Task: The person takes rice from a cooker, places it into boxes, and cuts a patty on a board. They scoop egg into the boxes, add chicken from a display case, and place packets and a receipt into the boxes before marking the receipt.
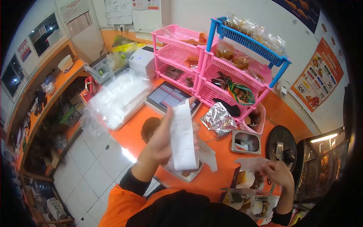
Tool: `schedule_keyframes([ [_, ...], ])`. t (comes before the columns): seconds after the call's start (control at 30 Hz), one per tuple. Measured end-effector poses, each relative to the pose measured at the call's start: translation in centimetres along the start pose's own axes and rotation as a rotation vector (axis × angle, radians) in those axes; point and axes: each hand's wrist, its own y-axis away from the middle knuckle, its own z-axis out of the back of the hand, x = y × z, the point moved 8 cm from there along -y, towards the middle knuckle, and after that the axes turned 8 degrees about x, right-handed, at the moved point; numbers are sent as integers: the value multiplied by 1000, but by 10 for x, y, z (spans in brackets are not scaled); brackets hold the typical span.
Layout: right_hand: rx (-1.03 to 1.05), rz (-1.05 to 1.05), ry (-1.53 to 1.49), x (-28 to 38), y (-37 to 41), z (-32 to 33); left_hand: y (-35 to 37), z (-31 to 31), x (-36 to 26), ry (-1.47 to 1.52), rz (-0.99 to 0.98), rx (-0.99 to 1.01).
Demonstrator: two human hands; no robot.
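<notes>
My left hand (160, 142) holds up a long white paper receipt (183, 140) with faint printed lines, gripped along its left side. Behind it a brown round thing (149, 128) sits on the orange counter, partly hidden. Under the receipt is an open white food box (191, 176) with a loose sheet of paper (210, 154) at its side; its contents are mostly covered. At the lower right my right hand (279, 174) has its fingers bent together at the edge of a whitish paper sheet (250, 163), over a food box (245, 179). Another filled food box (240, 202) lies nearer me.
A tablet (172, 96) stands behind the receipt. Pink racks (177, 56) and a blue-topped shelf (249, 39) hold bagged items. A foil bag (218, 119), metal tin (245, 142) and black round tray (278, 136) line the right. Plastic bags (121, 94) lie left; a lit display case (321, 159) stands right.
</notes>
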Motion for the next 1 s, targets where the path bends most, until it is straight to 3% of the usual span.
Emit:
schedule_keyframes([
  [0.07, -6, -14, 22, 51, 13, 16, -1, 0, -4, -17, 5, 11],
  [0.2, -175, 251, 58, 125, 21, 48, 0, -2, -18, 27, -15, -1],
  [0.27, -412, 461, 132, 160, 25, 79, -2, -3, -27, 75, -61, 67],
  [0.33, -687, 541, 174, 198, 31, 118, -2, -3, -40, -59, -71, 36],
  [0.37, -808, 607, 194, 213, 29, 139, 2, 13, -46, -103, -82, -95],
  [0.47, -1040, 738, 232, 252, 5, 198, 3, 5, -76, -523, -143, -76],
  [0.53, -1072, 721, 303, 262, -42, 241, 0, -9, -90, -629, -118, -67],
  [0.6, -970, 521, 370, 254, -107, 278, -6, -10, -99, -770, -78, -75],
  [0.67, -990, 397, 425, 243, -160, 295, -16, -7, -106, -944, -18, -97],
  [0.77, -828, 216, 395, 226, -199, 300, -43, -5, -113, -1232, -1, -29],
  [0.87, -975, 231, 389, 238, -174, 296, -88, 29, -110, -1555, -67, 61],
  [0.93, -952, 230, 307, 234, -171, 295, -121, 51, -99, -1899, -145, 98],
  [1.0, -985, 262, 267, 232, -168, 292, -155, 66, -76, -2013, -227, 102],
])
